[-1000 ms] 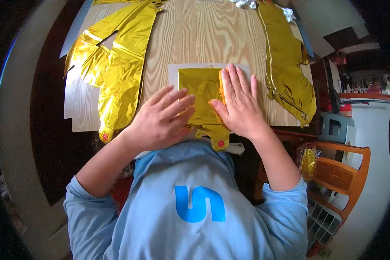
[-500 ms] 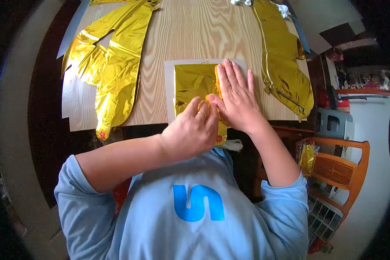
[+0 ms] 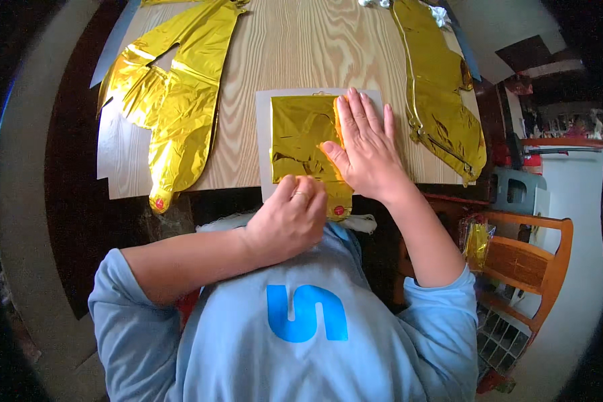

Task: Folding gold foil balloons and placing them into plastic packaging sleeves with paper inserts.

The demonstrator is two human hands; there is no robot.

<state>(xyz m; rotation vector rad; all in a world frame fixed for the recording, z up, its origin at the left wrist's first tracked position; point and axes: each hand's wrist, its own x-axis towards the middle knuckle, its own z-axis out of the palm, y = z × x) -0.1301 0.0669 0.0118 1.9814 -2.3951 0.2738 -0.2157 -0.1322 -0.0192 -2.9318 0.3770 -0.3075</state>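
Your right hand point(image 3: 372, 144) lies flat and spread, palm down, over the right side of a folded gold foil sheet point(image 3: 301, 127), its thumb angled in across the foil and its fingertips close to the sheet's far edge. Your left hand point(image 3: 289, 213) is curled narrow, knuckles up, a ring on one finger, at the sheet's near end; its fingertips are hidden, so you can't tell whether they pinch any foil. The sheet sits on a pale grey board point(image 3: 264, 134) at the middle of the table's point(image 3: 301, 50) near edge, and its lower flap, marked with a red spot point(image 3: 339, 210), hangs past that edge beside your left hand. To your left, a larger gold foil piece point(image 3: 191, 94) runs from the far edge to the near left corner, its narrow end drooping over. Another foil piece point(image 3: 435, 80) lies along the right edge, with a crumpled white scrap point(image 3: 439, 17) beside it near the far right corner.
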